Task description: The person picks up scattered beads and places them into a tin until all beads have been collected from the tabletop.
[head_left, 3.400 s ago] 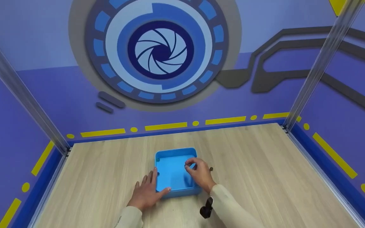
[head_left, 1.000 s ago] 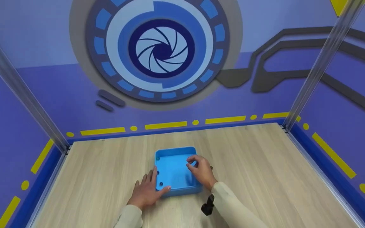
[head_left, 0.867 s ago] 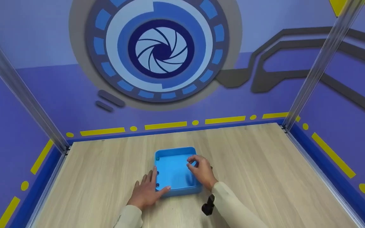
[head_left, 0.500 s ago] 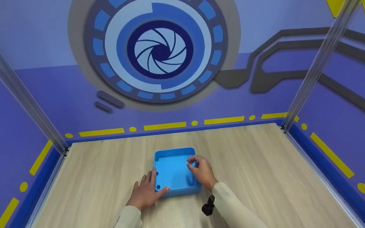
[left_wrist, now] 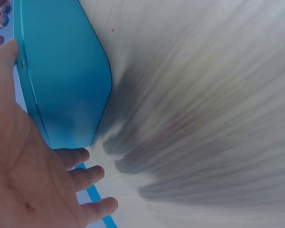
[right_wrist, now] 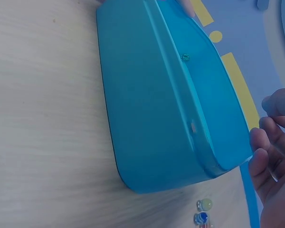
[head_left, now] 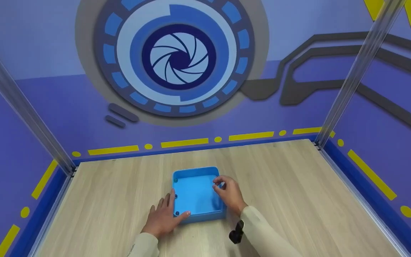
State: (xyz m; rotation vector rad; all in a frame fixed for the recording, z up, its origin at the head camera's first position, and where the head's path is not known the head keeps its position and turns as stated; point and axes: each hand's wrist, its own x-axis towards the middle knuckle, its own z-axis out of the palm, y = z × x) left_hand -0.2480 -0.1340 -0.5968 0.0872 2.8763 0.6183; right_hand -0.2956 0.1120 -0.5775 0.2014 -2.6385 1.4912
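A blue plastic box [head_left: 205, 216] stands on the wooden table. Inside, along its left wall, lie a green marble [head_left: 176, 180] at the far corner, a dark marble [head_left: 176, 196] midway and another dark marble [head_left: 177, 213] at the near corner. My left hand [head_left: 161, 219] rests against the box's left side with straight fingers, its thumb on the front rim. Over the right rim hovers my right hand [head_left: 231, 194], fingers bent, thumb and index tips slightly apart with nothing visible between them. Below it, in the right wrist view, a yellow-green marble [right_wrist: 206, 204] and a blue marble [right_wrist: 201, 218] sit outside the box.
The wooden tabletop [head_left: 280, 200] ends at a purple-blue patterned back wall [head_left: 62, 110] and side walls. Metal posts rise at both far corners. A black device [head_left: 236, 232] hangs at the right sleeve.
Since 3.4 seconds ago a third marble has come into view in the box, and it has rolled to the near left corner. The right hand has shifted slightly right; the left stays at the box.
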